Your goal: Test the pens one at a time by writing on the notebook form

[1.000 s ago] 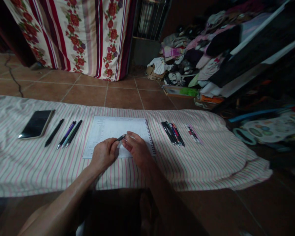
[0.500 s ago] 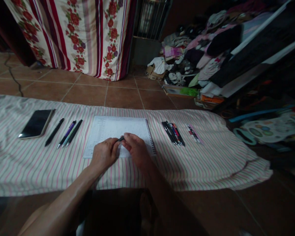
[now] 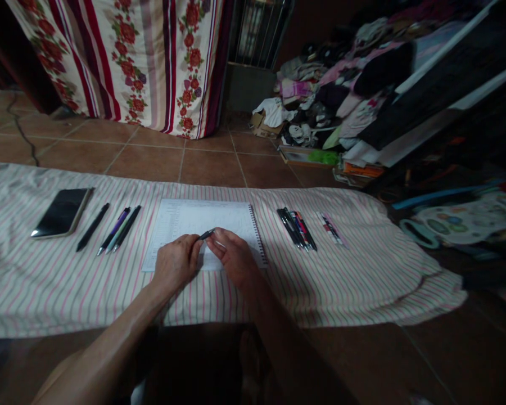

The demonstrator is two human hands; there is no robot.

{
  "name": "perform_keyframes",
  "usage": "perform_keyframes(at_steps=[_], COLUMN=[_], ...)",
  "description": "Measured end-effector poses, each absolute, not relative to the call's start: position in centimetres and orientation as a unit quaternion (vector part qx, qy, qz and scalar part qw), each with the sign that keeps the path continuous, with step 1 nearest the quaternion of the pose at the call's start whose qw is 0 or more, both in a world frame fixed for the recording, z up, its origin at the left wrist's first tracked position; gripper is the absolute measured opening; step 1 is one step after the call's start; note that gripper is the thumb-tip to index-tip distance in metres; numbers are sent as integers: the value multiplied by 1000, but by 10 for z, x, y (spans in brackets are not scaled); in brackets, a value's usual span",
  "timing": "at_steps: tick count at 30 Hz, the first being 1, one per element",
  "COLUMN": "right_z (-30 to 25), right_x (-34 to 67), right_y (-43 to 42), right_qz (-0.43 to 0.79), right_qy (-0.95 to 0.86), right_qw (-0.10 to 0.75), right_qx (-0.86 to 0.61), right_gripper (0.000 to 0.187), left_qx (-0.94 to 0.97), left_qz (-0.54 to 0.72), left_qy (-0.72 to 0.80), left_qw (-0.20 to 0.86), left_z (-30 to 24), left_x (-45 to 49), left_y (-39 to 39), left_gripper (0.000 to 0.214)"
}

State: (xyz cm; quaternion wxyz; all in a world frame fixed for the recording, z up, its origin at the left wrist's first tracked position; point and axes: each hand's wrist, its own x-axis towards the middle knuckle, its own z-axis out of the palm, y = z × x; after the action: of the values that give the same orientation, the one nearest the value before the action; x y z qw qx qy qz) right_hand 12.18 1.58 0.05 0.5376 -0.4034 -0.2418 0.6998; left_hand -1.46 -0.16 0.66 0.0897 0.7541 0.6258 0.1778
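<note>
Over the lower part of a spiral notebook, my two hands meet at a dark pen. My left hand is closed round one end of it, and most of that end is hidden in the fist. The fingertips of my right hand pinch the other end, which looks pointed. The notebook lies open on a striped cloth, with its wire binding on the right and faint writing or print on the page.
Left of the notebook lie several pens, a thicker black pen and a phone. To its right sit a bunch of pens and a few slim pink-and-white pens. Beyond the cloth are a tiled floor and piled clothes.
More of the pen now shows between my hands, and its right end has risen slightly. My left hand has shifted a little to the left.
</note>
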Motion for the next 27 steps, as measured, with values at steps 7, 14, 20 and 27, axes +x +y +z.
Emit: perform_keyframes(at_steps=[7, 14, 20, 27], right_z=[-6, 0, -6, -11], right_x=[126, 123, 123, 126], right_y=[17, 17, 19, 21], right_qz=[647, 711, 668, 655], right_qy=[-274, -218, -254, -255], right_qw=[519, 526, 532, 514], right_qx=[-487, -413, -454, -492], right_gripper=[23, 32, 29, 32], left_qx=[776, 754, 760, 767], left_qz=[159, 170, 164, 135], left_qy=[605, 629, 624, 622], left_qw=[80, 83, 81, 83], left_z=[7, 5, 6, 5], left_x=[-10, -12, -11, -10], left_y=[-5, -2, -2, -2], left_gripper=[35, 32, 33, 33])
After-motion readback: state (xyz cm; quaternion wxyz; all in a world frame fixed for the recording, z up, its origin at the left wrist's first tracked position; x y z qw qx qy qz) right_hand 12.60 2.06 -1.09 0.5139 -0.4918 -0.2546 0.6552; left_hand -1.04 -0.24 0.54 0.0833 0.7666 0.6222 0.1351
